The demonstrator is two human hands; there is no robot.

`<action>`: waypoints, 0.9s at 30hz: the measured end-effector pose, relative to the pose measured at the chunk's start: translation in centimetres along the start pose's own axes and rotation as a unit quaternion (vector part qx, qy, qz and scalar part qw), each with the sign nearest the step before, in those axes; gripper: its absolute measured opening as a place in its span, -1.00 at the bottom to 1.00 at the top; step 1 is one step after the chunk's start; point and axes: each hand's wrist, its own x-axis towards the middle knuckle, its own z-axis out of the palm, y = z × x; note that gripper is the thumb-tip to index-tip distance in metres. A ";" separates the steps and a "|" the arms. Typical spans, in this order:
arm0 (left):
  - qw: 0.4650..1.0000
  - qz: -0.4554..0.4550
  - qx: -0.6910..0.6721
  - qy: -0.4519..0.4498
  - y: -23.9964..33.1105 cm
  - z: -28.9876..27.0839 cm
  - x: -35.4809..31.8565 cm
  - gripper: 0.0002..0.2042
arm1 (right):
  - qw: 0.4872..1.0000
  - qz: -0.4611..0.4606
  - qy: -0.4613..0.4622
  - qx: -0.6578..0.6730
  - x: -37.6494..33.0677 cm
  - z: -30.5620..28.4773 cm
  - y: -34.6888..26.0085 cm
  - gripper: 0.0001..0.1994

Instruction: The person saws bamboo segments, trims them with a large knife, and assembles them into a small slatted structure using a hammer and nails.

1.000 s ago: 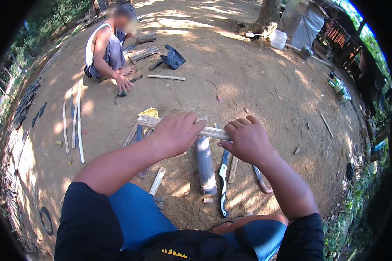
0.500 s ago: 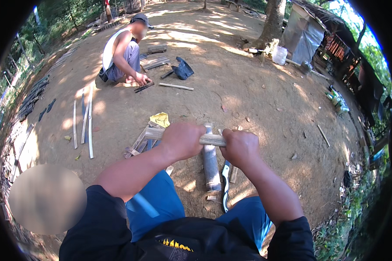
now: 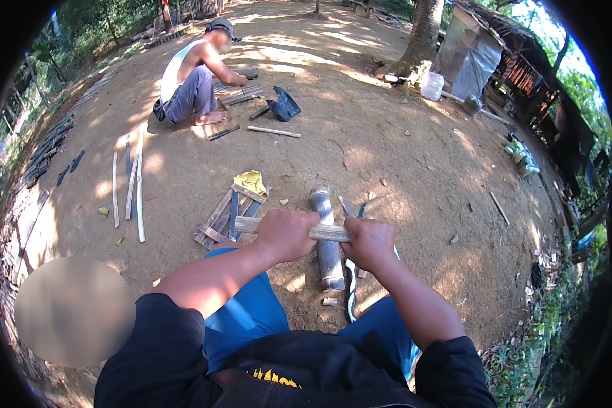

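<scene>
My left hand (image 3: 287, 234) and my right hand (image 3: 370, 243) are both closed around a flat pale strip of wood or bamboo (image 3: 330, 232). It lies crosswise before me, and its left end sticks out past my left hand. Under it a short, thick grey bamboo log (image 3: 330, 265) points away from me on the ground. Whether strip and log touch, I cannot tell. A curved black-and-white handle (image 3: 351, 292) lies beside the log, below my right hand. Left of my hands is a small slatted wooden panel (image 3: 217, 219), with a crumpled yellow piece (image 3: 250, 182) at its far end.
A person (image 3: 196, 75) squats at the far left, hands at another slatted panel (image 3: 243, 95). Near them lie a black bag (image 3: 285, 105) and a pale stick (image 3: 273, 131). Long strips (image 3: 134, 183) lie at the left. A tree trunk (image 3: 425, 34) and a shed (image 3: 469, 47) stand far right.
Both my hands have come slightly nearer to me with the strip. The other person's hands have gone from the dark sticks on the ground to the slatted panel beyond.
</scene>
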 end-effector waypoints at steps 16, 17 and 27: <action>0.988 0.042 -0.002 -0.147 1.4 -3.9 1.7 -0.68 | 0.972 -0.048 -0.223 -0.057 2.1 -7.6 1.5 -0.53; 0.989 0.053 -0.007 -0.140 1.5 -3.7 1.7 -0.68 | 0.971 -0.034 -0.230 -0.048 2.0 -8.1 1.5 -0.53; 0.988 0.057 -0.032 -0.139 2.1 -4.4 0.9 -0.66 | 0.988 -0.122 -0.010 -0.097 0.3 -8.6 0.8 -0.54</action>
